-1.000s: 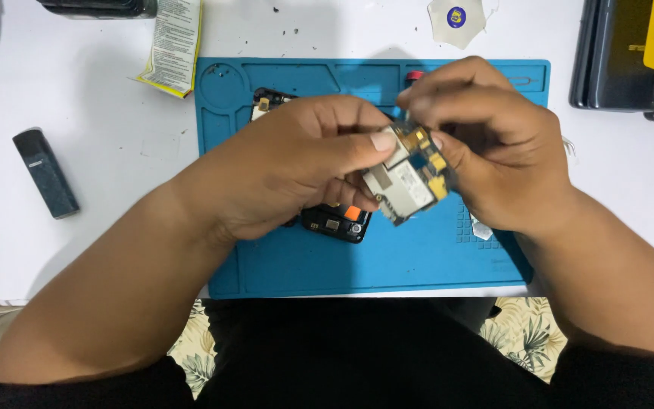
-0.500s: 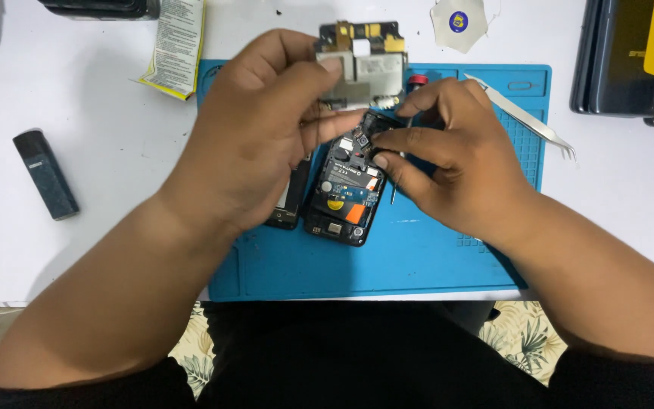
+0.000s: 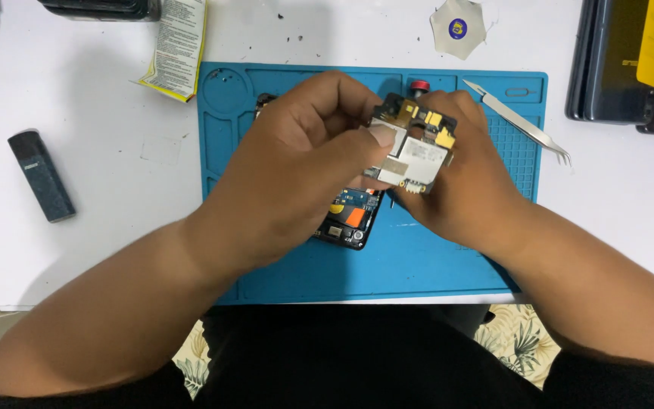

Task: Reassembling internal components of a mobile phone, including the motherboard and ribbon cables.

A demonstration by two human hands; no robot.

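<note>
**Now the little board is up in both hands**

Just now the phone circuit board [image 3: 414, 155] sits in the air over the top middle of the blue repair mat [image 3: 266, 273]. Half a second ago the left hand alone held it higher, near the mat's top edge, while the right hand poked inside the phone. So the board is out of the phone and free to look at.

The left hand [image 3: 304, 174] pinches the board's left side with thumb and fingers. The right hand [image 3: 463, 182] cups it from behind, fingers curled around it.

Under the hands lies the opened phone body [image 3: 350, 220], in the middle of the mat. It still holds small parts, one orange.

Metal tweezers [image 3: 520, 125] lie at the mat's top right corner. A small dark stick [image 3: 41, 176] rests on the white tabletop [image 3: 100, 250] to the left. Dark phones [image 3: 630, 60] are stacked at the tabletop's top right edge.
</note>
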